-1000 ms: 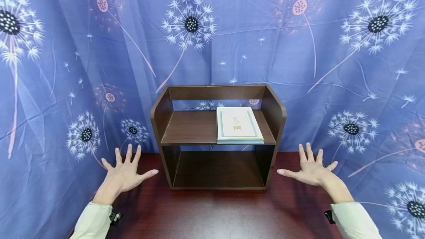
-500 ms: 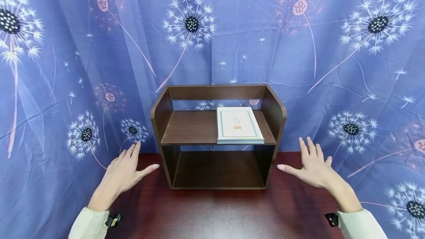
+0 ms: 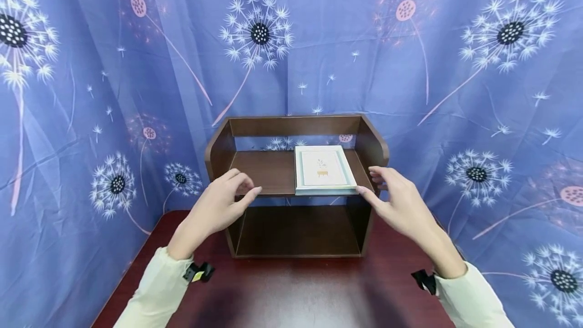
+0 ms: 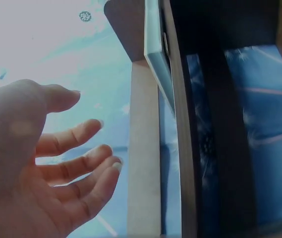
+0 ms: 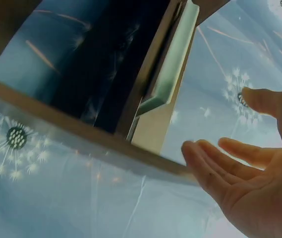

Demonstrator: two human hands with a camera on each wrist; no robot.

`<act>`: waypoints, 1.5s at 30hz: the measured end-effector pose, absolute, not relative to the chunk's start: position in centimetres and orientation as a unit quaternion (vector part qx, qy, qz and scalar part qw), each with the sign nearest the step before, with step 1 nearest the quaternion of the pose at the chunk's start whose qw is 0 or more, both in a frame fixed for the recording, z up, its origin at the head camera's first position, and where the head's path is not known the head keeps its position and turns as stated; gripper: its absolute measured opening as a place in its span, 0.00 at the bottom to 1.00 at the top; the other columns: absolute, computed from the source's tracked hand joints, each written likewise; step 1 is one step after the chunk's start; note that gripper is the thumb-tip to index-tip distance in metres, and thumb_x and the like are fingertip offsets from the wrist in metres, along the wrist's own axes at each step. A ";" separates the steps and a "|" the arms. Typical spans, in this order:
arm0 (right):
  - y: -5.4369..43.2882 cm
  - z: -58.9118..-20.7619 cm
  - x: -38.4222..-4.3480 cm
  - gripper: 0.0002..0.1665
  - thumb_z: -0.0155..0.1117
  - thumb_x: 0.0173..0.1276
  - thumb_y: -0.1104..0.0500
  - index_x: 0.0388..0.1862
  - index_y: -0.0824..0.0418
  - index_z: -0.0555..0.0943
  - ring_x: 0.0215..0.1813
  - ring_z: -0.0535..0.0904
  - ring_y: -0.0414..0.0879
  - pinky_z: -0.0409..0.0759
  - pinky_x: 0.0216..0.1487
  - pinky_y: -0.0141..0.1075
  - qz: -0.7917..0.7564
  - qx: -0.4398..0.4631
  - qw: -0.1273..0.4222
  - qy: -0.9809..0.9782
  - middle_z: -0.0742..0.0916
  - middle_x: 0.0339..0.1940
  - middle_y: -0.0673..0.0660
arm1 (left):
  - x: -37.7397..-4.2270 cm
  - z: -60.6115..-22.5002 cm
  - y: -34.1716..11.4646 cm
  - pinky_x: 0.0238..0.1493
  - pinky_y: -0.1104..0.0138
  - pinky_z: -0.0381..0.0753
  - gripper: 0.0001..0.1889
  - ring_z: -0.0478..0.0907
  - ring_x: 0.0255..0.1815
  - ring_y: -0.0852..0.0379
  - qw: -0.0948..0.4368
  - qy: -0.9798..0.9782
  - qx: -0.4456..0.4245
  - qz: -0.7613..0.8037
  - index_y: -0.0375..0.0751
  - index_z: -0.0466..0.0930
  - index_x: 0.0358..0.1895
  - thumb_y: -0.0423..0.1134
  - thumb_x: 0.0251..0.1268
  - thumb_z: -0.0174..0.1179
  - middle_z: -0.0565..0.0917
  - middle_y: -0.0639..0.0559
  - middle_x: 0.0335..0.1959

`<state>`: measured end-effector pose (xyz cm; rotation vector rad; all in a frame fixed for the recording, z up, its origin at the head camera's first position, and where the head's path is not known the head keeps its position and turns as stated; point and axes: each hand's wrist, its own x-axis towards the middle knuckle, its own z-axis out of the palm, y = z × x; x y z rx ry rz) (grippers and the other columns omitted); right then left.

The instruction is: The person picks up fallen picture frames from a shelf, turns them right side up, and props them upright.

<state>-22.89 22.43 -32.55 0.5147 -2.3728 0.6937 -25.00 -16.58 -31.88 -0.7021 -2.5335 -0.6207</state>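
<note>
A pale book (image 3: 324, 168) with a plant drawing on its cover and light green edges lies flat on the upper board of a dark brown two-tier shelf (image 3: 261, 168). My left hand (image 3: 218, 204) hovers before the shelf's left part, fingers loosely bent, holding nothing. In the left wrist view, that hand (image 4: 64, 163) stands apart from the book's edge (image 4: 154, 54). My right hand (image 3: 398, 204) is near the book's front right corner, thumb and fingers spread around nothing. The right wrist view shows a gap between this hand (image 5: 250, 173) and the book (image 5: 173, 69).
The shelf stands on a glossy dark red table (image 3: 291, 292). Its side panels (image 3: 371, 140) rise beside the upper board, and a back rail (image 3: 296, 125) runs behind. A blue dandelion-print curtain (image 3: 291, 65) surrounds the table at the back and sides.
Both hands have moved inward and up from the shelf's two sides to its front. Their spread fingers have bent. The book and shelf stay in place; the head view has shifted slightly.
</note>
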 end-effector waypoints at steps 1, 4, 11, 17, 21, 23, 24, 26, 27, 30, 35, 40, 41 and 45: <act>22.2 -32.5 -23.1 0.29 0.72 0.73 0.54 0.65 0.69 0.78 0.49 0.89 0.59 0.87 0.52 0.55 0.263 0.193 0.291 -0.899 0.88 0.53 0.67 | -25.5 -31.8 -16.2 0.51 0.55 0.87 0.11 0.85 0.47 0.55 0.206 -0.917 -0.255 -0.229 0.47 0.86 0.45 0.50 0.75 0.65 0.85 0.53 0.44; 21.5 -32.3 -23.8 0.30 0.70 0.75 0.52 0.67 0.69 0.77 0.51 0.87 0.60 0.85 0.53 0.56 0.258 0.187 0.259 -0.912 0.88 0.57 0.68 | -27.1 -31.7 -15.1 0.58 0.50 0.85 0.17 0.84 0.54 0.49 0.161 -0.922 -0.255 -0.242 0.44 0.85 0.55 0.52 0.78 0.61 0.86 0.49 0.52; 20.4 -31.6 -25.9 0.35 0.62 0.79 0.50 0.73 0.75 0.72 0.66 0.82 0.66 0.79 0.67 0.61 0.245 0.172 0.184 -0.936 0.82 0.68 0.73 | -31.8 -31.5 -12.4 0.68 0.46 0.80 0.31 0.81 0.67 0.42 0.076 -0.935 -0.241 -0.250 0.37 0.75 0.72 0.56 0.80 0.55 0.81 0.40 0.69; 19.3 -31.0 -27.7 0.35 0.57 0.80 0.54 0.74 0.79 0.67 0.63 0.84 0.66 0.81 0.64 0.60 0.223 0.157 0.145 -0.951 0.83 0.65 0.77 | -35.6 -32.1 -10.0 0.77 0.48 0.74 0.37 0.72 0.79 0.43 0.027 -0.944 -0.214 -0.248 0.35 0.64 0.80 0.58 0.81 0.51 0.74 0.38 0.77; 18.9 -31.1 -28.6 0.30 0.54 0.80 0.57 0.70 0.79 0.69 0.48 0.87 0.60 0.85 0.50 0.55 0.206 0.140 0.131 -0.960 0.87 0.51 0.74 | -37.4 -32.5 -8.6 0.80 0.48 0.70 0.39 0.69 0.81 0.44 0.007 -0.947 -0.187 -0.263 0.35 0.60 0.82 0.60 0.82 0.47 0.78 0.35 0.73; 18.8 -31.2 -29.0 0.26 0.53 0.79 0.60 0.66 0.78 0.71 0.42 0.85 0.57 0.84 0.45 0.51 0.198 0.132 0.130 -0.962 0.88 0.44 0.71 | -38.0 -32.6 -8.1 0.80 0.50 0.71 0.38 0.74 0.76 0.47 0.003 -0.946 -0.178 -0.270 0.36 0.62 0.82 0.60 0.83 0.47 0.86 0.35 0.59; 18.8 -31.3 -29.2 0.22 0.52 0.78 0.62 0.62 0.78 0.73 0.39 0.84 0.56 0.83 0.42 0.50 0.196 0.129 0.130 -0.963 0.87 0.40 0.69 | -38.3 -32.7 -7.8 0.76 0.51 0.75 0.35 0.79 0.69 0.46 -0.001 -0.945 -0.177 -0.275 0.36 0.67 0.79 0.59 0.83 0.47 0.89 0.36 0.48; 18.7 -31.4 -29.4 0.18 0.51 0.75 0.65 0.57 0.76 0.75 0.36 0.80 0.53 0.81 0.39 0.46 0.196 0.127 0.131 -0.964 0.86 0.36 0.65 | -38.7 -32.7 -7.4 0.64 0.54 0.81 0.30 0.85 0.50 0.47 -0.007 -0.941 -0.181 -0.287 0.37 0.78 0.69 0.58 0.83 0.48 0.86 0.42 0.28; 18.7 -31.5 -29.5 0.17 0.52 0.74 0.66 0.56 0.75 0.76 0.36 0.80 0.53 0.80 0.39 0.46 0.198 0.125 0.132 -0.963 0.86 0.36 0.65 | -38.8 -32.7 -7.2 0.57 0.57 0.82 0.26 0.84 0.40 0.49 -0.010 -0.938 -0.185 -0.292 0.39 0.83 0.61 0.57 0.83 0.48 0.81 0.45 0.20; 18.6 -31.7 -29.6 0.19 0.53 0.71 0.69 0.59 0.74 0.77 0.38 0.80 0.54 0.80 0.42 0.46 0.214 0.117 0.138 -0.960 0.87 0.42 0.66 | -39.2 -32.8 -6.7 0.42 0.62 0.75 0.20 0.72 0.20 0.53 -0.014 -0.928 -0.202 -0.312 0.43 0.84 0.38 0.52 0.83 0.50 0.73 0.54 0.14; 18.4 -32.3 -29.1 0.28 0.56 0.72 0.68 0.70 0.72 0.72 0.54 0.88 0.61 0.85 0.54 0.54 0.274 0.092 0.166 -0.943 0.89 0.57 0.71 | -38.6 -32.6 -6.9 0.43 0.63 0.76 0.18 0.71 0.16 0.52 0.006 -0.908 -0.202 -0.366 0.43 0.87 0.40 0.50 0.82 0.53 0.82 0.47 0.18; 18.2 -32.6 -29.3 0.36 0.61 0.71 0.65 0.78 0.68 0.67 0.62 0.87 0.62 0.85 0.59 0.56 0.331 0.074 0.208 -0.917 0.87 0.62 0.70 | -37.8 -30.9 -7.3 0.64 0.55 0.84 0.29 0.87 0.55 0.47 0.071 -0.890 -0.183 -0.411 0.48 0.69 0.79 0.51 0.80 0.57 0.85 0.45 0.66; 18.1 -32.6 -29.5 0.37 0.62 0.71 0.65 0.78 0.68 0.67 0.61 0.88 0.61 0.86 0.58 0.55 0.339 0.074 0.219 -0.912 0.87 0.62 0.70 | -37.8 -30.6 -7.3 0.68 0.53 0.82 0.31 0.84 0.63 0.47 0.085 -0.886 -0.180 -0.419 0.47 0.67 0.80 0.51 0.80 0.58 0.80 0.46 0.72; 17.5 -32.8 -30.3 0.37 0.66 0.68 0.67 0.76 0.68 0.70 0.56 0.90 0.59 0.89 0.54 0.53 0.374 0.070 0.245 -0.892 0.88 0.60 0.68 | -37.7 -29.9 -7.5 0.58 0.52 0.88 0.31 0.86 0.62 0.47 0.126 -0.865 -0.181 -0.451 0.48 0.68 0.80 0.47 0.78 0.62 0.85 0.45 0.65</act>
